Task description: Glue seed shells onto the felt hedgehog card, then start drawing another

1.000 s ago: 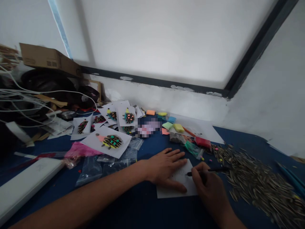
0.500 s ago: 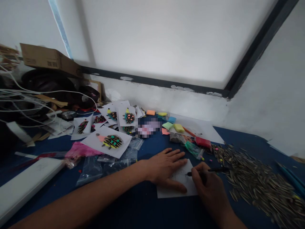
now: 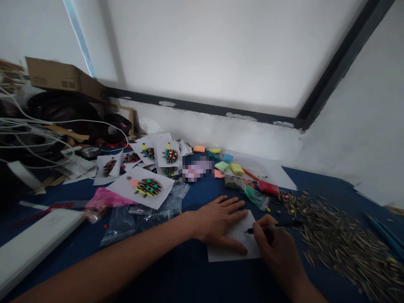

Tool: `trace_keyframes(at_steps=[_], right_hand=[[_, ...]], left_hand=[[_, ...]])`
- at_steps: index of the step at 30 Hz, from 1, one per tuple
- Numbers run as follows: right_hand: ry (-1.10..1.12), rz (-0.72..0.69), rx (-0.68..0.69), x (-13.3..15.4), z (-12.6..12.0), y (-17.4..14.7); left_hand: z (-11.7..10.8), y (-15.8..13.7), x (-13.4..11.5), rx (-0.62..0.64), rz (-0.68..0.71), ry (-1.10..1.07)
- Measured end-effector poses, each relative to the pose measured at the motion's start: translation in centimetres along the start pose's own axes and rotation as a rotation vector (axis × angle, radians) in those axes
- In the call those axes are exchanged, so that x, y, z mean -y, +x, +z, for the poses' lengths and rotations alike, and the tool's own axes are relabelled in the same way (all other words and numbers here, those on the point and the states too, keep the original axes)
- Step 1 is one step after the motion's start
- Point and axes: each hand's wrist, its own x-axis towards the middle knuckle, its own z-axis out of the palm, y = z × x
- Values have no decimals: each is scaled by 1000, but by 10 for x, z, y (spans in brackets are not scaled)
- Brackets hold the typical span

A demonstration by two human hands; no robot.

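Note:
A small white sheet of paper (image 3: 225,253) lies on the blue table with a drawing of short dark strokes on it. My left hand (image 3: 221,223) rests flat across the sheet's left and upper part, fingers spread. In my right hand (image 3: 276,244) is a dark pen (image 3: 250,231), pinched between thumb and fingers, its tip touching or just over the strokes. Part of the drawing is hidden by my left hand. Beside my right hand spreads a heap of striped sunflower seeds (image 3: 344,240).
Finished-looking seed hedgehog pictures (image 3: 148,187) on white cards lie at the left back. Coloured clay packets (image 3: 236,169) sit behind my hands. Clear plastic bags (image 3: 118,225) lie left of centre, near a long white box (image 3: 41,248). A cardboard box (image 3: 66,78) and cables stand far left.
The pen tip and my right hand have shifted very slightly left over the paper. My left hand stays in place.

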Motion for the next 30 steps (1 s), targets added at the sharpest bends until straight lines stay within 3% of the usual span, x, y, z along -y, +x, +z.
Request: trace_keyframes(at_steps=[15,21,27,30], right_hand=[[48,66,-49,3,-6,2],[86,102,-6,-3,-10,2],[201,161,-27,-1,-10,2],[245,172,-34,3,-9,2]], left_hand=[[-3,-1,-2,7,-2,-19],[-5,-2,-3,-13,-13,-58],[-2,-2,6,-183,-91,-262],[-6,1,8,-311,-192,-215]])
